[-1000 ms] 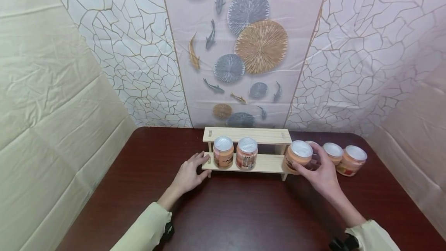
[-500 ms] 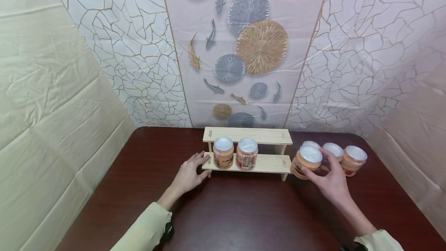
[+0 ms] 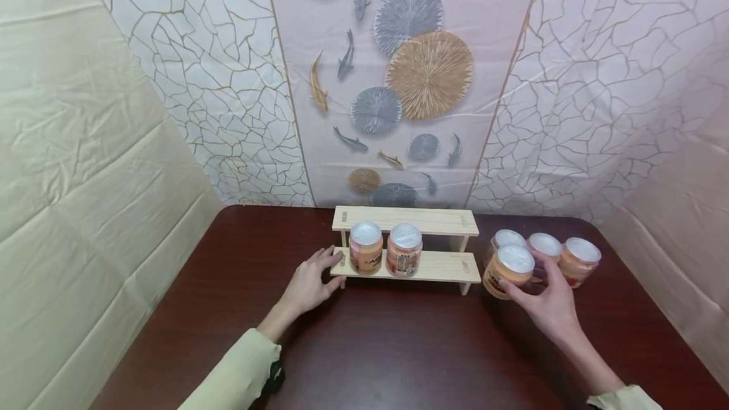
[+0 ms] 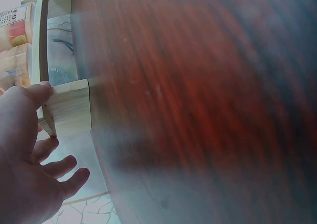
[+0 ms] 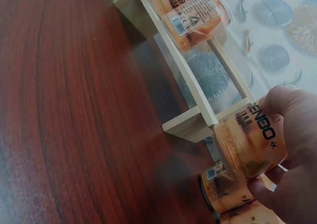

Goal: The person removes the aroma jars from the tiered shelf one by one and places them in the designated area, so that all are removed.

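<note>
A two-step wooden rack (image 3: 435, 264) stands on the table, with two jars with silver lids, an orange-labelled jar (image 3: 366, 248) and a second jar (image 3: 404, 250), upright on its lower board. My left hand (image 3: 307, 283) grips the left end of that board; in the left wrist view, its fingers (image 4: 42, 92) meet the board's edge. Just right of the rack, my right hand (image 3: 549, 302) holds another orange jar (image 3: 504, 277) between thumb and fingers. In the right wrist view this held jar (image 5: 247, 140) is tilted and raised off the table, beside the rack's end.
Behind the held jar, several jars stand on the dark table (image 3: 387, 347) at the right: a partly hidden jar (image 3: 509, 237), a middle jar (image 3: 545, 245) and a right jar (image 3: 579, 261). Patterned cloth (image 3: 398, 144) hangs along the table's back edge.
My right hand has carried its jar rightward and slightly toward me, from over the lower board's right end to outside the rack. The left hand has stayed on the rack.
</note>
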### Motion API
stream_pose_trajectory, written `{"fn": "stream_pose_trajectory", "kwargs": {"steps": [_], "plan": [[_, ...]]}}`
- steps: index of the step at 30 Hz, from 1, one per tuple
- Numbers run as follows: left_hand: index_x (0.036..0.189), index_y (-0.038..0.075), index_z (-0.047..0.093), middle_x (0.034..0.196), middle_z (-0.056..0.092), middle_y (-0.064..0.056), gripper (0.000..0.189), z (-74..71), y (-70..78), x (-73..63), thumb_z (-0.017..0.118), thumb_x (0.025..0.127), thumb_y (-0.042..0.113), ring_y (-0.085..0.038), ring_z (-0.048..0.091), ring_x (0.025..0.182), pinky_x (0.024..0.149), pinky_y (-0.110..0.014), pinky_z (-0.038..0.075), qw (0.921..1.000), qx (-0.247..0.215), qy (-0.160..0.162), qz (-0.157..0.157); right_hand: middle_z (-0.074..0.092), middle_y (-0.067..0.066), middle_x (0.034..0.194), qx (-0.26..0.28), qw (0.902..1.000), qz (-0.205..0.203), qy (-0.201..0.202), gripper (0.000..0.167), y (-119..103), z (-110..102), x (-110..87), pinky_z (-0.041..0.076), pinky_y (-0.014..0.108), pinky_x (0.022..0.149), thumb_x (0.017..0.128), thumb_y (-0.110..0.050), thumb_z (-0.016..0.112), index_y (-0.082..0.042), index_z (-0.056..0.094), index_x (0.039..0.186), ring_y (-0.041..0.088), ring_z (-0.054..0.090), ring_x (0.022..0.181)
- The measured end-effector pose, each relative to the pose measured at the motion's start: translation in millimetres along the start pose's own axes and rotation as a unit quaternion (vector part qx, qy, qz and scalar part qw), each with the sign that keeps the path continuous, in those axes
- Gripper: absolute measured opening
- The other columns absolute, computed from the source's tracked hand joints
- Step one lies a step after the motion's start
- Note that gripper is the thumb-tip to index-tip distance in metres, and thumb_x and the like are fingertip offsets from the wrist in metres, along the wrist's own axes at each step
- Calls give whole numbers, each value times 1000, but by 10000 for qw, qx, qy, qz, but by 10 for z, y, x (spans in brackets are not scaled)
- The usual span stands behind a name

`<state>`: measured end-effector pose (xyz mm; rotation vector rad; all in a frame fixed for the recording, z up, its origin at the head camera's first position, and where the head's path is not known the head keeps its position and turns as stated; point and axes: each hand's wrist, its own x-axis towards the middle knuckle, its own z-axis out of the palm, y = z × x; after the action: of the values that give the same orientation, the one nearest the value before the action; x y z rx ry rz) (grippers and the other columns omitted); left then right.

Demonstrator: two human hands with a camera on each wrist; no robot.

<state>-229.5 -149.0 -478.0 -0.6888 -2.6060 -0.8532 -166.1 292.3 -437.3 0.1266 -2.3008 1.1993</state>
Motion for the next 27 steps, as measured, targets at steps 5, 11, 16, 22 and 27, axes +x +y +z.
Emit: {"fn": "stream_pose_trajectory", "kwargs": {"steps": [5,11,16,22,27], "plan": [[131,3,66,138,55,-26,50,1,3,3,80,86,20,-49,51,126,97,-62,44,10000,-10,-29,-33,59,22,117,50,10000,-78,-17,81,58,-1,-25,47,8,74,68,13,85,7,48,140,-11,51,88],[131,4,66,139,55,-24,50,6,0,3,80,86,21,-48,51,126,97,-63,43,10000,-11,-58,-71,58,21,117,55,10000,3,29,79,97,3,-66,49,9,71,68,13,85,7,49,138,-12,52,87],[130,4,67,138,56,-24,49,11,-10,18,80,86,21,-47,52,125,96,-62,45,10000,31,-17,-13,58,20,118,101,9999,53,26,77,143,3,-68,49,9,72,68,11,85,6,50,137,-11,52,89],[130,4,67,137,56,-24,50,7,-2,12,80,86,20,-47,52,125,96,-63,45,10000,27,-22,-30,59,22,117,19,9998,188,-34,72,190,2,-70,47,7,72,70,8,86,7,51,133,-14,49,90],[131,4,67,138,55,-24,50,1,11,4,80,86,21,-48,51,126,96,-63,44,9999,-6,-63,-78,58,24,115,-26,9995,322,-47,69,207,9,-83,47,6,73,71,6,86,9,50,130,-15,48,91]]}}
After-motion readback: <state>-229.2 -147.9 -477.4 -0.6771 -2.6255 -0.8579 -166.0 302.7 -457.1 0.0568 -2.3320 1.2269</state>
